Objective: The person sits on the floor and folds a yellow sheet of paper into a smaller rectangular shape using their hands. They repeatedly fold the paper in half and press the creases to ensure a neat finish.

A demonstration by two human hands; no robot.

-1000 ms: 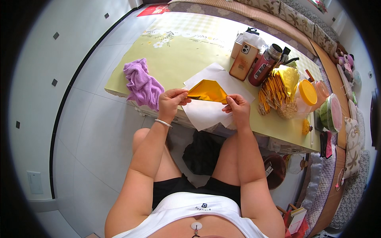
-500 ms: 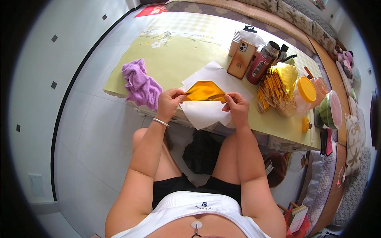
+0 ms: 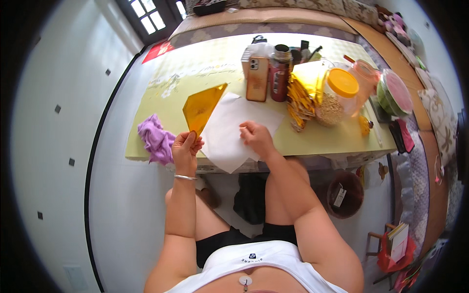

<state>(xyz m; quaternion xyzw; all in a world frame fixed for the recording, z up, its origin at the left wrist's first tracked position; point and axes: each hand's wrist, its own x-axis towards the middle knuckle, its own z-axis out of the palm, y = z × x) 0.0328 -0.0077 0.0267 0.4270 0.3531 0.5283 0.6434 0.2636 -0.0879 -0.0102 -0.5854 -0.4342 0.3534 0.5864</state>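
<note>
A shiny gold foil sheet (image 3: 201, 108), folded to a pointed shape, stands tilted up over the table's left part. My left hand (image 3: 185, 149) pinches it by its lower corner between thumb and fingers. Sheets of white paper (image 3: 229, 122) lie near the table's front edge, partly overhanging it. Just above this paper is my right hand (image 3: 258, 139), its fingers loosely bent and apart, with nothing visible in them. Left of my left hand, a crumpled purple cloth (image 3: 155, 139) droops over the table edge.
A phone (image 3: 257, 80) leans upright beside a dark red flask (image 3: 280, 75). To their right are stacked gold foil pieces (image 3: 303, 93), a yellow-lidded jar (image 3: 342, 83) of grains, and a cut watermelon (image 3: 394, 92). A bin (image 3: 346, 195) stands on the floor below.
My right hand has let go of the gold foil and moved left over the white paper. The left hand has swung the foil up and left. My view has shifted.
</note>
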